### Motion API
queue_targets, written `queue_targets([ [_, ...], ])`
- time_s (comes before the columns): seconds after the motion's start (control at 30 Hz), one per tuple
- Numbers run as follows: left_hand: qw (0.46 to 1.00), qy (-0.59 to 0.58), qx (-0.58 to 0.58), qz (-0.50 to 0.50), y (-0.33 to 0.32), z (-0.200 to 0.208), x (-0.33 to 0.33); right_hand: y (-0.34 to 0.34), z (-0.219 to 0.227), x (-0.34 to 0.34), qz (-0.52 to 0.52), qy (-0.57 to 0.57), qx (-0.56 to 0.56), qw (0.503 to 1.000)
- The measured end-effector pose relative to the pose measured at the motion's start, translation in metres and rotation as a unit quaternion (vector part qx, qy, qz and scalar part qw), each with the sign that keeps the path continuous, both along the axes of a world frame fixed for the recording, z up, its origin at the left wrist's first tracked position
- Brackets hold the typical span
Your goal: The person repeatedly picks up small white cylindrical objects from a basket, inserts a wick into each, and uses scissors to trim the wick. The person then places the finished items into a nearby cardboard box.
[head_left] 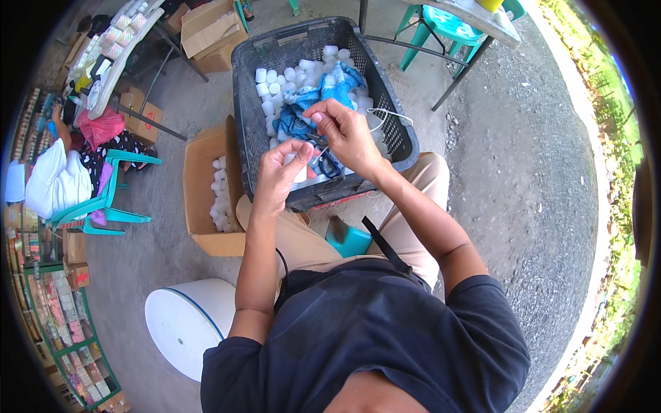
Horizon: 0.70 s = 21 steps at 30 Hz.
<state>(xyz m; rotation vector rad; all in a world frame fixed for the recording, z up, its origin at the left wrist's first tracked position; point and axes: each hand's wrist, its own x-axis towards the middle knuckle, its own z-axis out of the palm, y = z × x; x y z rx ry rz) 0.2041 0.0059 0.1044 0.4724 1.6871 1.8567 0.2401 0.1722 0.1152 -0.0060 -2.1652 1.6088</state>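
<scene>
Above a black plastic basket, both my hands are held close together. My left hand has its fingers closed around a small white cylinder. Just right of it and slightly farther away, my right hand is in a pinch; what sits between its fingertips is too small to make out. A thin white string loops out past the right hand, and a short pale line shows between the hands. Beneath them lies a crumpled blue cloth on several white cylinders. A dark blue loop lies near the cloth, partly hidden.
An open cardboard box with more white pieces stands left of the basket. A white round container is near my left elbow. At the left, a person sits on a green chair. Tables stand at the far side.
</scene>
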Motion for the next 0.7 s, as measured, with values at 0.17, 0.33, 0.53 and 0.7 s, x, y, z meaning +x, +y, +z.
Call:
queue_targets([
  [0.17,0.993,0.111,-0.036,0.017,0.006,0.000,0.000,0.000,0.005,0.000,-0.004,0.040,0.042,0.998],
  [0.33,0.986,0.147,0.033,0.076,0.007,-0.003,-0.003,0.006,0.012,0.004,0.077,0.077,0.103,0.989],
  [0.53,0.990,0.051,0.098,0.084,0.006,-0.008,-0.008,0.005,0.025,0.013,0.094,0.125,0.197,0.968],
  [0.7,0.896,-0.272,0.339,0.094,0.010,0.000,-0.005,0.000,0.033,0.023,0.037,0.148,0.172,0.973],
])
